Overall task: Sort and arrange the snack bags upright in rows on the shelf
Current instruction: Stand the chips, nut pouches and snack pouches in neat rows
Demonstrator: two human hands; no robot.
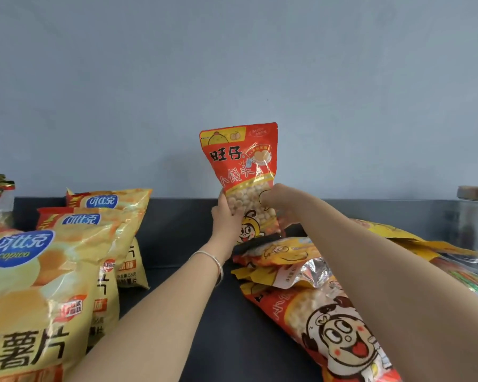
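Fingers (223, 201) of left hand (226, 219) and right hand (278, 202) clasp upright red-and-yellow plastic snack bag (242, 161); its base hidden behind toppled foil bags (282, 260) on dark shelf (177, 238).

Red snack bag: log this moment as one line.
stage: placing | red snack bag: upright, at back wall | left hand: gripping | right hand: gripping | yellow chip bags: upright row

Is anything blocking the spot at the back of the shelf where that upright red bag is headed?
Nothing visible does. Both the left hand and right hand hold the red bag upright over bare shelf; the flat pile of bags lies nearer, on the right.
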